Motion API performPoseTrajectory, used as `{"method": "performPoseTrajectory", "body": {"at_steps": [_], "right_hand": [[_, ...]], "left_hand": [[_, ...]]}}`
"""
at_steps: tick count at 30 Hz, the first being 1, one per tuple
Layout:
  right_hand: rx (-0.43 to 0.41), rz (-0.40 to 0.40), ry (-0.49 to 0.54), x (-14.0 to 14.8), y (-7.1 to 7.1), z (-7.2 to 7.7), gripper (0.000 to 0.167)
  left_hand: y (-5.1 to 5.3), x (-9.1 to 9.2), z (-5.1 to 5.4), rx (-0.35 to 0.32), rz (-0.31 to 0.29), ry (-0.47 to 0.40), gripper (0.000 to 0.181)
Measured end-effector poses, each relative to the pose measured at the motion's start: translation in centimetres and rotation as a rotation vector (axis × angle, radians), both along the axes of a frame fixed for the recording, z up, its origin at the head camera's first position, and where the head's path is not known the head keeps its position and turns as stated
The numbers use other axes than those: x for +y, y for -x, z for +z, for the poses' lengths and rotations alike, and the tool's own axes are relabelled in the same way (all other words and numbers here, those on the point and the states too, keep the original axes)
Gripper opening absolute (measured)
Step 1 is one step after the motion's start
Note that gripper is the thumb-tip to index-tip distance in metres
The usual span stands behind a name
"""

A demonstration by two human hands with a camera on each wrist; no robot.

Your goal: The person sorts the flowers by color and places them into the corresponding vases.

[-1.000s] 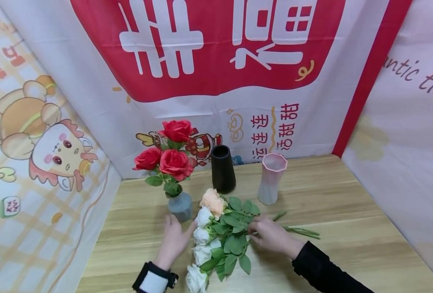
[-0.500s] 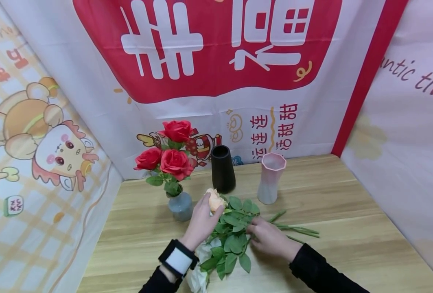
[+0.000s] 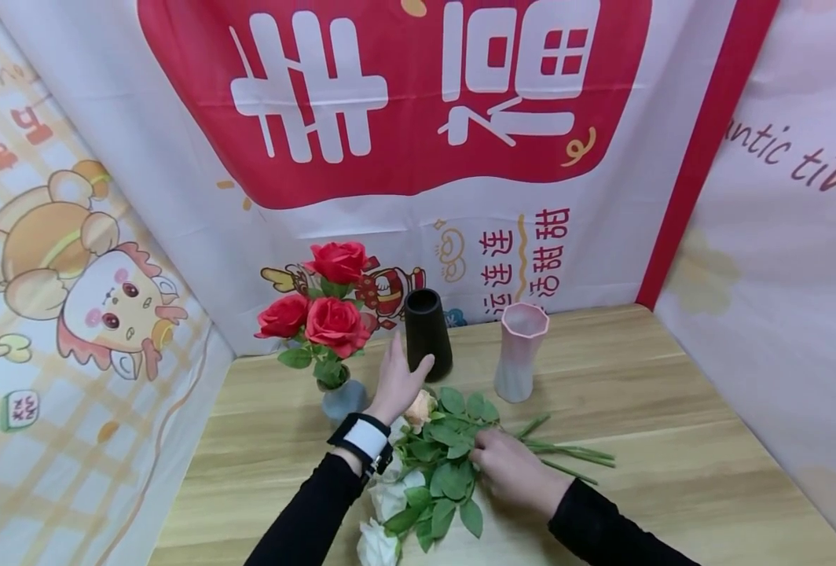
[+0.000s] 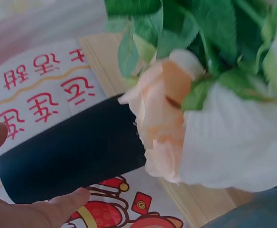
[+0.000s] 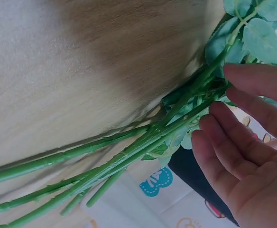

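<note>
Spread fingers and thumb of my left hand [image 3: 398, 381] stand on either side of a black vase [image 3: 428, 338], with a gap around it in the left wrist view. Nearby on the table lies a bunch of artificial roses: a peach rose [image 4: 157, 116], several white roses [image 3: 388, 497], green leaves [image 3: 453, 479] and bare stems [image 5: 129, 154]. My right hand [image 3: 513, 464] pinches a rose stem between thumb and forefinger, just below the leaves. The other fingertips of that hand [image 5: 238, 137] lie along the stems, loosely bent.
Red roses [image 3: 336, 326] stand in a grey-blue vase [image 3: 343, 399] left of the black vase. A pink-white vase [image 3: 519, 354] stands to the right. Printed cloth [image 3: 460, 192] hangs behind the wooden table [image 3: 644, 393] and at both sides.
My left hand has moved from beside the grey-blue vase, over the peach rose, and forward to the black vase. My right hand has stayed at the stems. The view has tilted slightly.
</note>
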State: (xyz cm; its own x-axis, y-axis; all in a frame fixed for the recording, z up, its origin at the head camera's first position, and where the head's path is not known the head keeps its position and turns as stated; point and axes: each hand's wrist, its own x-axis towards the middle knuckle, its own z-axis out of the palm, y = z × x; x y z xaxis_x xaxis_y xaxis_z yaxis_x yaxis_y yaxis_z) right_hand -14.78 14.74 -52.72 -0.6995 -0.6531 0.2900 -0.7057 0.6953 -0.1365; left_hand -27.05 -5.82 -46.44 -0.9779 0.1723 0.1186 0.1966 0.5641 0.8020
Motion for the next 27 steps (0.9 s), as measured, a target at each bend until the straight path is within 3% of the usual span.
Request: {"method": "performPoseTrajectory", "body": {"at_steps": [5,13,20,27], "right_hand": [[0.035,0.013,-0.069,-0.3,-0.1,-0.3,0.025],[0.055,0.020,-0.103,0.1,0.2,-1.2,0.021],[0.080,0.022,-0.126,0.1,0.4,-1.6,0.020],[0.036,0.028,-0.140,0.2,0.4,-1.3,0.021]], "left_hand": [[1.6,0.1,-0.2,0.066,-0.040,0.009,0.088],[3.7,0.5,-0.2,0.046,-0.015,-0.032,0.092],[4.9,1.0,0.2,0.084,-0.041,-0.029,0.095],[5.8,0.9,0.5,0.048,-0.009,-0.056,0.096]]}}
